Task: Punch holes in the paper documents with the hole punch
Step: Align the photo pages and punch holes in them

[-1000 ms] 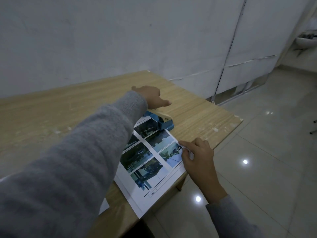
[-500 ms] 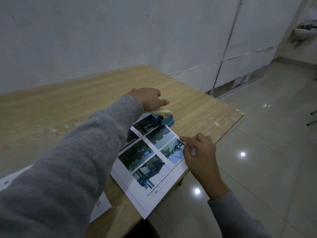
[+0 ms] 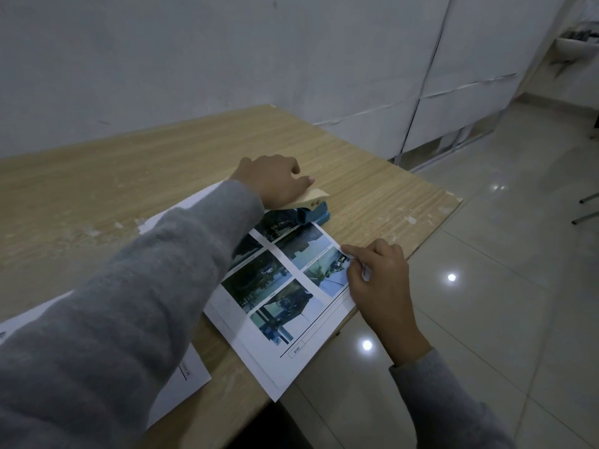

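Nearest: white sheet (image 3: 191, 377) at the table's near edge, mostly under the L grey sleeve (image 3: 113, 319). R hand (image 3: 377, 283) at the right edge of the photo-printed doc (image 3: 275, 293): thumb + index pinch that edge, index tip flat on the page, other fingers curled. Doc lies on the wood table (image 3: 146, 176), near corner overhanging the table's right edge, far edge slid into the hole punch (image 3: 312, 210). Punch has blue base, cream lever; sits on table w/ lever low. L hand (image 3: 275, 183) palm-down, pressed on the lever, fingers loosely bent, thumb out. More white paper (image 3: 181, 210) behind L arm. Far: white wall, tiled floor at right.
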